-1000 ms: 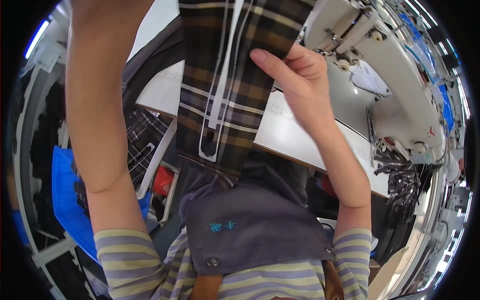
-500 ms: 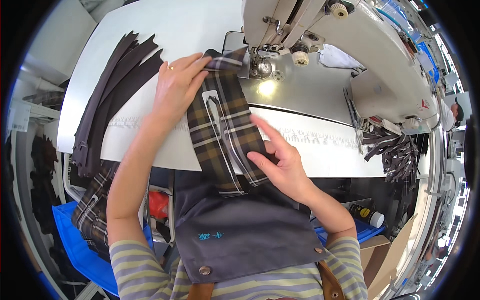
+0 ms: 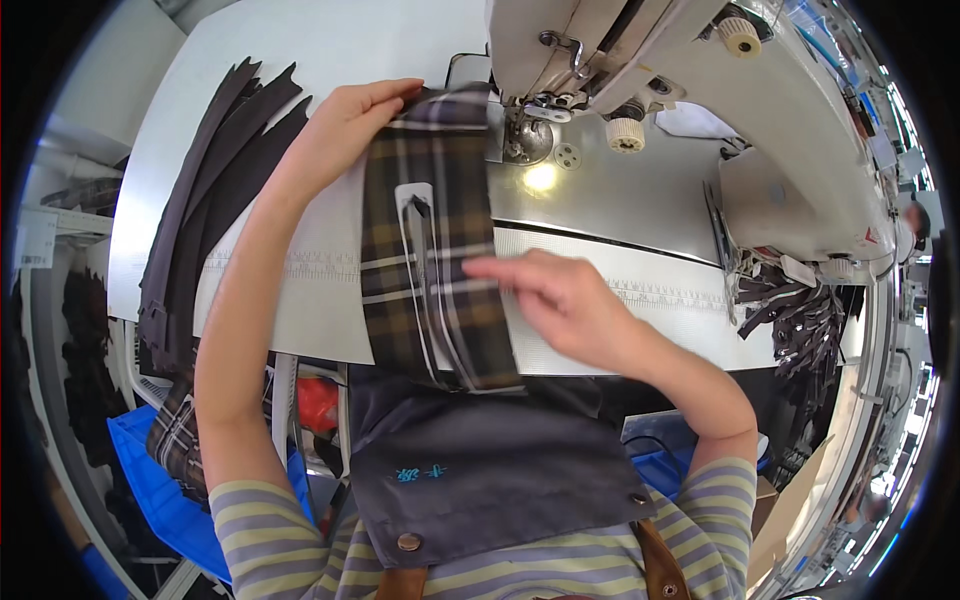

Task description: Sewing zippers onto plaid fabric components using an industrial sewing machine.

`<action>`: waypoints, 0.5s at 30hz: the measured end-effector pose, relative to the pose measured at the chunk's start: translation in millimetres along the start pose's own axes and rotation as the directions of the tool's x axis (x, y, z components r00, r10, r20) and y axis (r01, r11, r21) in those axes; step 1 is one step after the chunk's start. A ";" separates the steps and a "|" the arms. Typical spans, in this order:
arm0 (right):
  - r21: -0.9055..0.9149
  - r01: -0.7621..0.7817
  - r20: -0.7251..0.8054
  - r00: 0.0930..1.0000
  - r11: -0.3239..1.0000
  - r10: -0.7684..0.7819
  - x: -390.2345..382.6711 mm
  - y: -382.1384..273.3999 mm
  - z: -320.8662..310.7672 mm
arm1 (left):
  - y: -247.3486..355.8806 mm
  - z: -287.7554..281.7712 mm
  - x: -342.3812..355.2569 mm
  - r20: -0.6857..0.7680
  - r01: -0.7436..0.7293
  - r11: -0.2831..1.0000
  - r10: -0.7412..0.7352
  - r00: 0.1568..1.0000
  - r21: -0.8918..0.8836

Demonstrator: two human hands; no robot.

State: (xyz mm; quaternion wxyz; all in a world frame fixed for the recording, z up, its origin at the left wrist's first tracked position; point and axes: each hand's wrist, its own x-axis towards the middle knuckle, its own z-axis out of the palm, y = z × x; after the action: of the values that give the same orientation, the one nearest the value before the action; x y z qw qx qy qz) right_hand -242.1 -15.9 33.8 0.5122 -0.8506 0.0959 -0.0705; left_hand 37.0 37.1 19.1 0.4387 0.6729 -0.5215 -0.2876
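Observation:
A plaid fabric panel (image 3: 390,230) in brown, black and white lies on the sewing table, its near end overhanging the front edge. A narrow slit outlined in white runs down its middle. My left hand (image 3: 345,130) is closed on the panel's far left corner, where the cloth is folded over; its fingertips are partly hidden. My right hand (image 3: 570,300) holds nothing. Its index finger is stretched out onto the panel's right part, beside the slit, and the other fingers are curled. The sewing machine's needle and presser foot (image 3: 525,130) stand just right of the panel's far end.
Dark fabric strips (image 3: 205,200) lie at left on the white table (image 3: 310,325). Scissors (image 3: 715,220) and a bunch of dark cut pieces (image 3: 800,320) are at right. A blue bin (image 3: 165,490) with plaid cloth stands below left. The machine arm (image 3: 800,130) overhangs the right side.
The panel has shifted slightly left and lies straighter, its far end now folded flatter. My left hand moved a little left; my right hand moved up, its index finger now on the cloth.

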 end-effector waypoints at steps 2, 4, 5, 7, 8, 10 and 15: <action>-0.182 0.202 -0.024 0.977 0.962 -0.210 -10.4 -0.7 9.4 | -7.3 3.9 -3.8 -0.045 -0.082 0.904 0.111 0.993 0.420; -0.266 0.213 -0.067 0.969 0.940 -0.239 -16.4 2.0 14.9 | -15.2 8.6 -9.4 -0.093 -0.022 0.678 0.133 0.987 0.735; -0.354 0.290 -0.097 0.934 0.889 -0.343 -17.7 3.4 17.2 | -18.4 10.0 -11.8 -0.090 -0.063 0.690 0.184 0.979 0.721; -0.494 0.309 -0.093 0.911 0.813 -0.403 -11.2 11.7 13.9 | -21.3 10.3 -13.2 -0.126 -0.070 0.663 0.243 0.962 0.745; -0.619 0.289 -0.091 0.897 0.731 -0.432 -7.3 15.1 11.9 | -20.6 10.3 -13.8 -0.109 -0.048 0.668 0.191 0.975 0.742; -0.749 0.225 -0.052 0.918 0.623 -0.394 1.7 21.1 7.8 | -14.3 9.8 -12.3 -0.148 -0.029 0.669 0.205 0.967 0.743; -0.748 0.319 -0.039 0.854 0.582 -0.518 15.6 29.5 7.2 | 9.6 30.2 -17.7 0.168 -0.535 0.475 0.618 0.768 0.699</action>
State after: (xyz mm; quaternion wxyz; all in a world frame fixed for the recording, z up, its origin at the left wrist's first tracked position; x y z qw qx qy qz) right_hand -228.0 -26.8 4.7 0.0895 -0.9625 -0.0249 -0.2548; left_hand 2.0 44.6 12.8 0.2404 0.5864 -0.7610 0.1387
